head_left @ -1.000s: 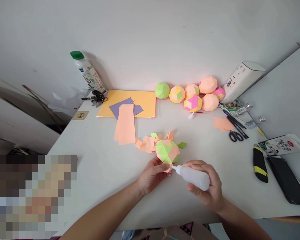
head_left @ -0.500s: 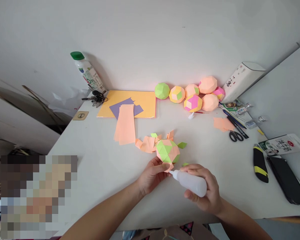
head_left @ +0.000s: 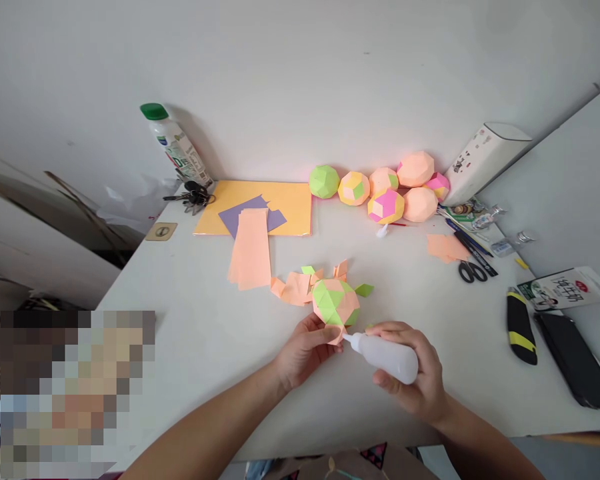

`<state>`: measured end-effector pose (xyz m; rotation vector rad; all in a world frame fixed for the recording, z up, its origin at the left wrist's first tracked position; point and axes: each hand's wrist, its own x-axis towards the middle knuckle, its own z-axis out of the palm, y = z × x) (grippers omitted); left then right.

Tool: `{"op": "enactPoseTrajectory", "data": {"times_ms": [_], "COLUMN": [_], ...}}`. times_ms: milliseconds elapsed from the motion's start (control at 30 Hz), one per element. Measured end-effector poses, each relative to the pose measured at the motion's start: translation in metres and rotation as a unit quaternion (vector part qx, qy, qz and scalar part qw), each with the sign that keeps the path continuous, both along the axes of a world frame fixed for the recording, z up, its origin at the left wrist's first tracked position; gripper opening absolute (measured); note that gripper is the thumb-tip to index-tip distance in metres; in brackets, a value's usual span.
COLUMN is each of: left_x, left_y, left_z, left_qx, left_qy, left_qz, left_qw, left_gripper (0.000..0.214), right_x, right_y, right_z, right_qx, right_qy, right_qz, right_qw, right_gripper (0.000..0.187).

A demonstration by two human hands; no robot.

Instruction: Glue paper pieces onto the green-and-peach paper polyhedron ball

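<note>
My left hand (head_left: 303,350) pinches the lower edge of a peach and green paper polyhedron (head_left: 336,302) that rests on the white table (head_left: 180,313). My right hand (head_left: 410,377) is wrapped round a white glue bottle (head_left: 387,357). The bottle's nozzle points left and touches a peach flap at the bottom of the polyhedron, right beside my left fingertips. Loose peach and green paper scraps (head_left: 295,287) lie just behind the polyhedron.
Several finished paper balls (head_left: 386,187) line the back wall. Orange, purple and peach sheets (head_left: 255,220) lie at back left, by keys (head_left: 193,195) and a green-capped bottle (head_left: 173,143). Scissors (head_left: 470,270), a yellow-black cutter (head_left: 520,328), a carton (head_left: 565,288) and a black device (head_left: 575,360) sit right.
The glue bottle's nozzle has shifted slightly along the polyhedron's lower flap, left and then back right. My left hand and the polyhedron have stayed in place.
</note>
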<state>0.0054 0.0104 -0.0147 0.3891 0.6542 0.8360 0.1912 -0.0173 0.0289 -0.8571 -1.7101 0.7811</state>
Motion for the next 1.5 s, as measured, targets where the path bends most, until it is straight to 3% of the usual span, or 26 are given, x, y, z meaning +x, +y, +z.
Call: {"op": "enactPoseTrajectory", "data": {"times_ms": [233,433,567,700,833,1000,1133,1333,1500], "left_x": [0.000,0.000,-0.001,-0.003,-0.005,-0.005,-0.002,0.000,0.000], "left_y": [0.000,0.000,0.000,-0.001,-0.002,-0.003,-0.004,-0.004,-0.004], "left_z": [0.002,0.002,0.002,0.005,0.010,0.012,0.010,0.011,0.012], "left_qx": [-0.004,-0.009,-0.023,-0.013,0.008,0.008,-0.016,-0.032,-0.026], "left_qy": [0.001,-0.003,0.007,-0.013,-0.040,-0.039,-0.015,-0.007,-0.009], "left_qz": [0.001,0.001,0.011,0.022,0.027,0.021,0.032,0.035,0.048], "left_qw": [1.000,1.000,1.000,1.000,0.999,0.999,0.999,0.999,0.998], "left_gripper": [0.015,0.016,0.018,0.016,0.017,0.015,0.016,0.017,0.017], "right_x": [0.000,0.001,0.005,0.011,0.020,0.033,0.037,0.036,0.034], "right_y": [0.001,-0.001,-0.002,0.005,0.019,0.034,0.038,0.032,0.031], "right_z": [0.002,-0.001,-0.004,0.000,0.005,0.006,0.009,0.011,0.008], "right_qx": [-0.005,-0.014,-0.097,-0.178,-0.287,-0.370,-0.396,-0.446,-0.445], "right_qy": [-0.003,0.014,0.110,0.227,0.270,0.176,0.029,-0.095,-0.165], "right_qz": [-0.012,0.015,-0.022,-0.044,-0.071,-0.104,-0.072,-0.069,-0.071], "right_qw": [1.000,1.000,0.989,0.956,0.916,0.906,0.915,0.887,0.877], "right_gripper": [0.032,0.036,0.028,0.020,0.033,0.043,0.049,0.040,0.038]}}
